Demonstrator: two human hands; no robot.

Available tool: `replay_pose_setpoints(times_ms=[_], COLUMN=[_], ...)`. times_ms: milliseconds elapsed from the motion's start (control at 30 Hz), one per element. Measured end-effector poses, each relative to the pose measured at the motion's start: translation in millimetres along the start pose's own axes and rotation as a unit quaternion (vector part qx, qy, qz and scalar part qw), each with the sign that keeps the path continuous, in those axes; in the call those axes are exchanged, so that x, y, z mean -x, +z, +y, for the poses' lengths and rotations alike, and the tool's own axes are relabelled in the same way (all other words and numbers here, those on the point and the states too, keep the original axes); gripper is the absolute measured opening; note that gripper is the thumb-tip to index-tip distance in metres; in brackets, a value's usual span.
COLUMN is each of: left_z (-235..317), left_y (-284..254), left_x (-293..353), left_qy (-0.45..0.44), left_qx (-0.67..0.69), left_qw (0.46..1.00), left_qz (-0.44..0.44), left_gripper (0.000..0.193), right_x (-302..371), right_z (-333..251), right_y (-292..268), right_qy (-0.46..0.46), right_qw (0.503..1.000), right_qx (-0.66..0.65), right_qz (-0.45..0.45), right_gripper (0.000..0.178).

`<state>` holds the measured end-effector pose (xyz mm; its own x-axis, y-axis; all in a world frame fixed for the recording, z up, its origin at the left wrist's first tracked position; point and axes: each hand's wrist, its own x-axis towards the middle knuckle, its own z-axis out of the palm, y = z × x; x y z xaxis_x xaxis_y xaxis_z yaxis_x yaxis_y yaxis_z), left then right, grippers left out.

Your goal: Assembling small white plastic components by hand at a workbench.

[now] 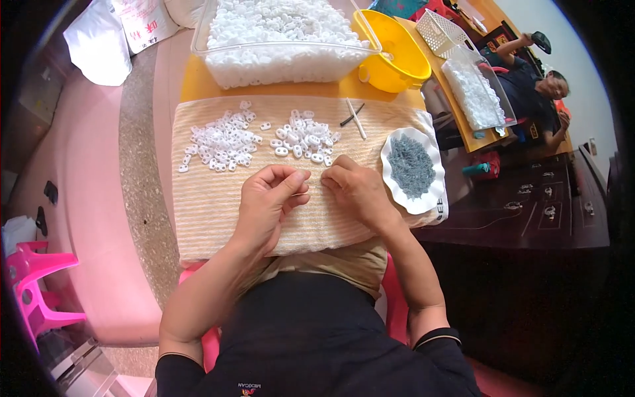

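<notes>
Hands meet at the middle of a beige striped cloth (218, 212) that covers the near part of the yellow counter (198, 83). The left hand (268, 202) lies with its fingers curled and the thumb pressed against the fingertips, a pinching grip; whatever sits between them is too small to make out. The right hand (357, 188) rests just beside it, knuckles up, fingers bent down onto the cloth and nearly touching the left fingertips; I cannot tell whether its grip holds anything.

Just beyond the hands lie two loose heaps of small white plastic pieces: a left heap (221, 142), spread wide, and a right heap (304, 137), tighter and nearest to the right hand. To the right of the heaps lie a thin white stick (356, 119) and a short dark piece (350, 118) crossing it. A white wavy-edged dish (433, 198) sits on the cloth's right edge, near the right hand, holding a mound of small grey parts (410, 165).

At the far side of the counter stands a clear plastic tub (198, 40) filled with more white pieces, with a yellow bowl (390, 56) touching its right side. Another person (536, 86) sits at a separate table on the right.
</notes>
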<state>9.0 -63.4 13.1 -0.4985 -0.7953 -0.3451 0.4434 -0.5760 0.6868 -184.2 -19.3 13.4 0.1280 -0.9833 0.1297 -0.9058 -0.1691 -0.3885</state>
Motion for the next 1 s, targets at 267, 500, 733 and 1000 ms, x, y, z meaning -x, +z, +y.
replay_pose_setpoints(times_ms=[267,500,733,1000], left_z=[-8,-13,-13,-17], left_y=[-6,4,7,15], left_x=[-6,2,9,13], left_qy=[0.046,-0.003,-0.033,-0.02], left_qx=[-0.108,-0.129,-0.109,-0.11], left_qw=[0.993,0.989,0.986,0.989], left_qz=[-0.025,-0.076,-0.122,-0.097], left_gripper=[0.012,0.018,0.014,0.014], right_x=[9,19,38,43], right_z=[-5,-20,-27,-26], right_y=[0,-8,-11,-6], right_qy=[-0.01,-0.082,-0.096,-0.063], right_qw=[0.993,0.974,0.972,0.94], right_qx=[-0.066,-0.176,-0.15,-0.286], right_qz=[0.097,0.114,0.153,0.177], right_gripper=[0.007,0.009,0.011,0.012])
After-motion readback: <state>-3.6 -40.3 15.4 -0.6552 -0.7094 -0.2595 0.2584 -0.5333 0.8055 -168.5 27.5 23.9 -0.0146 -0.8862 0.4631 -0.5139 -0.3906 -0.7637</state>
